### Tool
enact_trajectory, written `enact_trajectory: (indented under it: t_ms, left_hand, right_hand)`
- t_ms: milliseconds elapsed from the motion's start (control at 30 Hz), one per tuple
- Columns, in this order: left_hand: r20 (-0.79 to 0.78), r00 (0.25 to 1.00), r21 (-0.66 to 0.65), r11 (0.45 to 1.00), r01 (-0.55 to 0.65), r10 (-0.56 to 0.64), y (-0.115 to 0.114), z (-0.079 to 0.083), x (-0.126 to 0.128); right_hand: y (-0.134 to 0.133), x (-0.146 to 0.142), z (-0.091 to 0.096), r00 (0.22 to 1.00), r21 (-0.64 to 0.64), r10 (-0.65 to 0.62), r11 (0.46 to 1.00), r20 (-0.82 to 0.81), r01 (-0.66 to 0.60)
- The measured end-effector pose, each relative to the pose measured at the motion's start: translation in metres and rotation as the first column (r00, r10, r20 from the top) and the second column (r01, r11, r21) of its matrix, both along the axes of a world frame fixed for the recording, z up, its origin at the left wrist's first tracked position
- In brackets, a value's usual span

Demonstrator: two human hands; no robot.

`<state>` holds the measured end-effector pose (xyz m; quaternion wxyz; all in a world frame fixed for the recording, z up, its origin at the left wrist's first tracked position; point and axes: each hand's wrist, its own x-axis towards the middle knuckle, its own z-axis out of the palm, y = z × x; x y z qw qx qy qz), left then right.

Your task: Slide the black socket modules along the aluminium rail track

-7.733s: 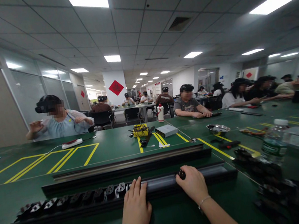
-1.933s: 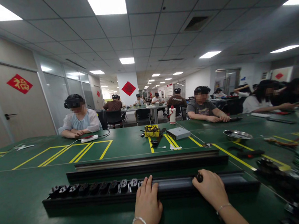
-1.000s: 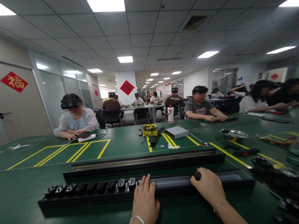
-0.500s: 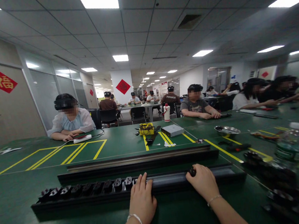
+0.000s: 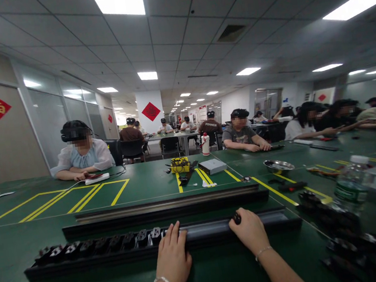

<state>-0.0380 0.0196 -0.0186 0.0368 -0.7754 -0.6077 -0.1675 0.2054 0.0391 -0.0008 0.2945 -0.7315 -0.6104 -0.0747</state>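
A long black channel (image 5: pixel 204 238) lies across the green table in front of me. Its left half carries a row of several black socket modules (image 5: pixel 116 243); the right half shows a bare grey inside. My left hand (image 5: pixel 173 254) rests over the middle of the channel, fingers stretched across it, beside the last module in the row. My right hand (image 5: pixel 250 230) is closed on a small black socket module (image 5: pixel 236 218) at the channel's right half. Only part of that piece shows past the fingers. Behind lies a second long black channel (image 5: pixel 169 207), parallel to the first.
Several loose black modules (image 5: pixel 351 239) are heaped at the right, by a clear water bottle (image 5: pixel 351 184). Farther back are a metal bowl (image 5: pixel 279 165), a grey box (image 5: pixel 212 166) and a yellow object with black cables (image 5: pixel 180 165). Other people (image 5: pixel 82 155) sit around the table.
The view has turned slightly to the right, so everything appears shifted left. Both hands keep nearly the same places on the channel, and the right one still holds the module.
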Motion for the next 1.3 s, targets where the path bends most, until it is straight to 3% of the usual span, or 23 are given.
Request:
enact_trajectory:
  t_ms: [367,700,1300]
  left_hand:
    - [0.001,1.000,-0.011,1.000,0.001,-0.001,0.000,0.003,0.001]
    - [0.009,1.000,-0.047,0.999,-0.012,0.013,-0.002,0.005,0.003]
    - [0.035,0.999,0.007,1.000,0.014,-0.015,0.003,-0.005,-0.001]
  right_hand:
    - [-0.001,0.003,0.002,0.997,-0.051,0.024,0.998,-0.070,-0.027]
    - [-0.001,0.005,0.004,1.000,-0.066,-0.017,0.998,0.018,0.018]
    - [0.001,0.010,0.002,0.998,-0.056,0.004,0.998,-0.060,-0.007]
